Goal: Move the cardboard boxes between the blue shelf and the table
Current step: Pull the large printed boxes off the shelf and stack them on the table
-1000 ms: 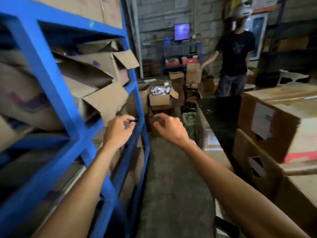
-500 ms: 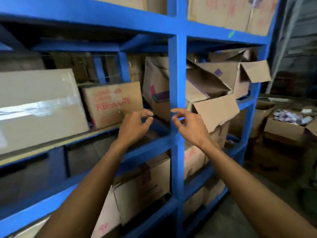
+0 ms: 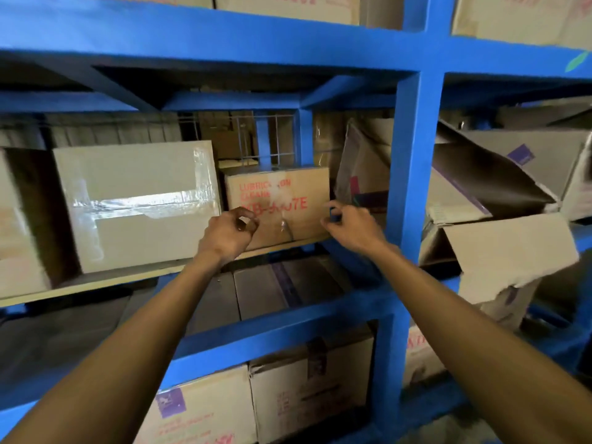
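Reaching toward a red-lettered box (image 3: pixel 282 205) on the blue shelf (image 3: pixel 411 161), both hands curled.

Small box (image 3: pixel 282 203) on middle board of shelf (image 3: pixel 413 174), between large taped box (image 3: pixel 137 203) at left and upright post at right. Left hand (image 3: pixel 229 233), right hand (image 3: pixel 349 224) before small box. Crushed boxes (image 3: pixel 499 200) right of post.

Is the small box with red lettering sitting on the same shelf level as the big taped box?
Yes, the small box with red lettering and the big taped box stand side by side on one shelf board.
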